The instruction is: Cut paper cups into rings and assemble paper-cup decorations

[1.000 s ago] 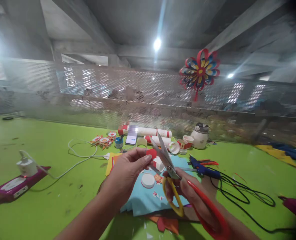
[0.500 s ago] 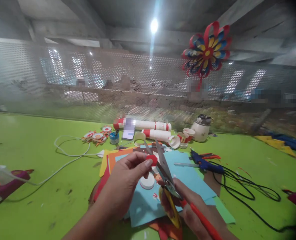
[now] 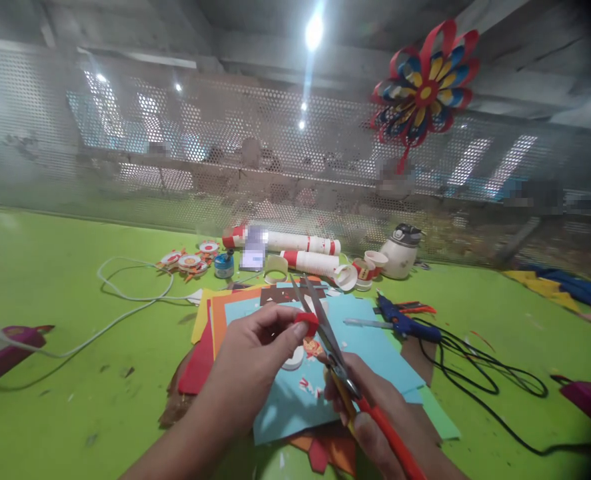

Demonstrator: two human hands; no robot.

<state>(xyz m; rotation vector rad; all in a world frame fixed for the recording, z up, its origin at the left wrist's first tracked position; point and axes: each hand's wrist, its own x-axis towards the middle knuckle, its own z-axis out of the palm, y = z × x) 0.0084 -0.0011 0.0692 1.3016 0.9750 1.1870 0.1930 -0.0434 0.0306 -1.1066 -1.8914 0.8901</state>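
Observation:
My left hand (image 3: 255, 363) pinches a small red piece of paper (image 3: 307, 323) between thumb and fingertips. In my right hand (image 3: 370, 393) is a pair of scissors (image 3: 332, 337) with red and yellow handles. Their blades are slightly apart and point up and away, right beside the red piece; whether they touch it I cannot tell. Below lies a light blue paper sheet (image 3: 295, 413) with red and white scraps (image 3: 309, 387) on it. A white round disc (image 3: 293, 359) is partly hidden behind my left hand.
Behind the papers are white-and-red paper-cup tubes (image 3: 310, 262), a phone (image 3: 254, 257), a blue jar (image 3: 224, 265) and a pot-shaped container (image 3: 400, 252). A blue glue gun (image 3: 408, 323) with a black cable lies right. Left are decorated discs (image 3: 189, 262) and a white cable (image 3: 125, 320).
The scissor blades have drawn closer together, and the red piece has turned a little in my left fingers. The whole view has shifted slightly.

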